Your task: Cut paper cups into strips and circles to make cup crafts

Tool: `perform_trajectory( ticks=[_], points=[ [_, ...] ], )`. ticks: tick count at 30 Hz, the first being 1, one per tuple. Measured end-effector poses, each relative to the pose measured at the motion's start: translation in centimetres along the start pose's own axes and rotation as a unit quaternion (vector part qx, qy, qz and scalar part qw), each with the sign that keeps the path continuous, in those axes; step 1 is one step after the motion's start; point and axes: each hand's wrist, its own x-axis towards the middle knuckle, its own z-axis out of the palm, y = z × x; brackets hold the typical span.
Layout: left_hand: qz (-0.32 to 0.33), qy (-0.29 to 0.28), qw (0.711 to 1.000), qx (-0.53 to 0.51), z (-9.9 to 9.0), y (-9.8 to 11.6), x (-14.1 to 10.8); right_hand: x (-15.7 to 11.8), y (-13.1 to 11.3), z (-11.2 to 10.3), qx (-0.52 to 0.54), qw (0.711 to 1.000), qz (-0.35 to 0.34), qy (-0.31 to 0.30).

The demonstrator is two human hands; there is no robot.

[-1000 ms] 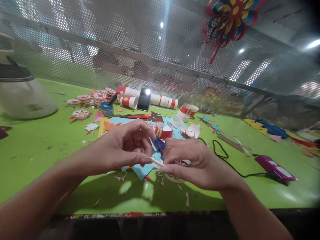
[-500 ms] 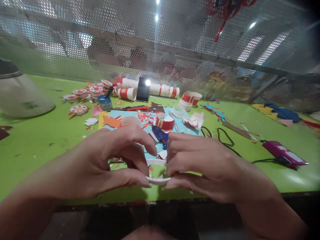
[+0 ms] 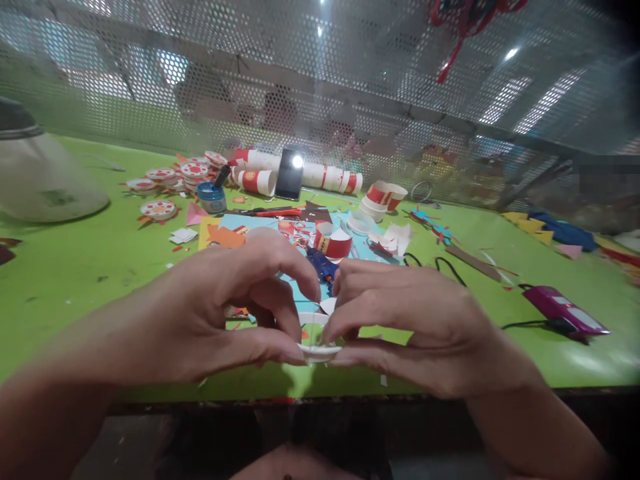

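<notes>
Between my two hands, near the table's front edge, is a thin white ring (image 3: pixel 320 353) with an open middle. My left hand (image 3: pixel 250 307) pinches its left side between thumb and fingers. On the right side my right hand (image 3: pixel 395 320) grips it the same way, fingertips curled over the rim. Just beyond the hands a blue glue gun (image 3: pixel 323 267) lies on light blue sheets (image 3: pixel 240 223). A red and white paper cup piece (image 3: pixel 334 244) sits behind the glue gun, and orange paper (image 3: pixel 225 235) lies to its left.
Red and white discs (image 3: pixel 194 170), a blue jar (image 3: pixel 211 198), a phone (image 3: pixel 289 177) and cup tubes (image 3: pixel 320 175) stand at the back. At right are a purple device (image 3: pixel 565 310) with a black cable and a brown strip (image 3: pixel 473 261). A large whitish container (image 3: pixel 45 177) is at left.
My right fingers have shifted left over the ring's rim, and the ring looks tipped slightly flatter. The camera view has moved a little. Both hands keep hold of the ring.
</notes>
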Motion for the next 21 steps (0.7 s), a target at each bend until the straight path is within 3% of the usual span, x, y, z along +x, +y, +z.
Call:
perform_trajectory(
  ticks=[3, 10, 17, 21],
  points=[
    [-0.003, -0.019, 1.000, 0.005, -0.14, 0.07, 0.09, 0.05, 0.10, -0.01, 0.011, 1.000, -0.006, -0.005],
    [-0.020, 0.005, 0.999, -0.042, 0.17, 0.12, 0.64, 0.21, 0.06, 0.04, 0.014, 1.000, 0.015, 0.002],
    [0.000, -0.019, 0.999, -0.031, -0.10, 0.11, 0.90, 0.35, 0.20, 0.16, 0.005, 0.999, 0.031, 0.023],
    [0.010, 0.019, 1.000, -0.001, 0.17, -0.18, 0.97, 0.44, 0.20, 0.13, -0.026, 0.999, 0.034, 0.028]
  ],
)
